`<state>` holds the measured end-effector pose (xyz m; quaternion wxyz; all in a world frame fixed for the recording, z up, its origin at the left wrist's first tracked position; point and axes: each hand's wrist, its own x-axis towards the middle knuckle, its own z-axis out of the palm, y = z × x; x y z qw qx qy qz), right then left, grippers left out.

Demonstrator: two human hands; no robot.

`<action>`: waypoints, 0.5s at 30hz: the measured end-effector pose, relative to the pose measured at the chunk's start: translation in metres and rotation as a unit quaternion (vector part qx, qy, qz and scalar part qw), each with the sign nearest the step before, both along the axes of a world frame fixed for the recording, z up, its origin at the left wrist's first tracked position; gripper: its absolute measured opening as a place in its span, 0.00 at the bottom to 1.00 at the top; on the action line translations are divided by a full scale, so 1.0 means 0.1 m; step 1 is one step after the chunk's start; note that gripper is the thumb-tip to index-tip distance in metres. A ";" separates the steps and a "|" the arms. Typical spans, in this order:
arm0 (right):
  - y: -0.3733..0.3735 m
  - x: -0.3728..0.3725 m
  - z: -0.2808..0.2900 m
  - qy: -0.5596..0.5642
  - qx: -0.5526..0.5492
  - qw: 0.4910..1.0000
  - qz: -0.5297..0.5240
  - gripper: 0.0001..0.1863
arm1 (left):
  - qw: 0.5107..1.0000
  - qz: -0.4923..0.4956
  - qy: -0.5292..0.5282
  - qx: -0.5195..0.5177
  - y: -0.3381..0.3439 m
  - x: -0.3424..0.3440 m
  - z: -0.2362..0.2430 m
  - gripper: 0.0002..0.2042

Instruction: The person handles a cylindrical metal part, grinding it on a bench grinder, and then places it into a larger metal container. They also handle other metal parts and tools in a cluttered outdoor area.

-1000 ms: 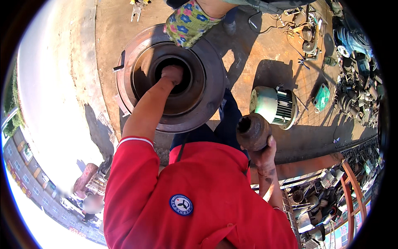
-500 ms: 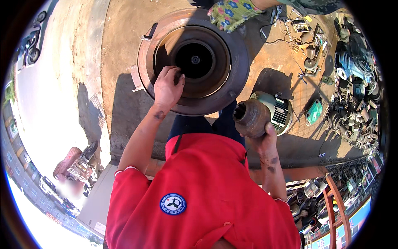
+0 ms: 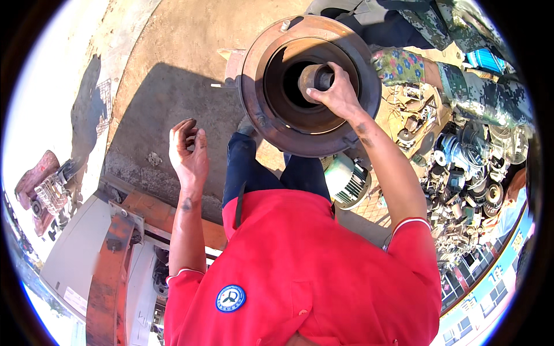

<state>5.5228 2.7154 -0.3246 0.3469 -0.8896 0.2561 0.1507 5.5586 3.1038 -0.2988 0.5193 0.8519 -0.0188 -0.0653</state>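
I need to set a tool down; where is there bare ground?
The shaded ground between the left hand and the big metal ring looks bare, with sunlit ground beyond. Toward the right it's crowded: a co-worker's gloved hand, motor, scrap pile.

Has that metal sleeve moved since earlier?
Yes. The metal sleeve in the right hand went left and forward, from beside the round housing to over its opening.

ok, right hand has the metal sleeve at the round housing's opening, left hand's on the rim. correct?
Wrong on the left hand: head view shows it in the air, apart from the round housing, to its left. The right hand does have the metal sleeve at the opening.
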 end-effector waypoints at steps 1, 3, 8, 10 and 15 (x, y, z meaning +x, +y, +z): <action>0.04 0.10 -0.10 0.034 -0.013 0.999 0.013 0.58 | 1.000 0.017 0.014 0.021 0.12 -0.10 -0.03 0.12; 0.16 0.21 -0.29 0.102 -0.040 0.993 0.038 0.58 | 0.998 0.048 0.044 0.020 0.33 -0.33 -0.13 0.11; 0.35 0.29 -0.60 0.155 -0.161 0.965 0.134 0.55 | 0.987 0.097 0.123 0.021 0.55 -0.69 -0.29 0.12; 0.39 0.29 -0.68 0.164 -0.181 0.957 0.157 0.55 | 0.987 0.088 0.131 0.022 0.58 -0.76 -0.39 0.13; 0.28 0.24 -0.84 0.117 -0.206 0.942 0.239 0.54 | 0.986 0.066 0.150 0.015 0.46 -0.74 -0.45 0.13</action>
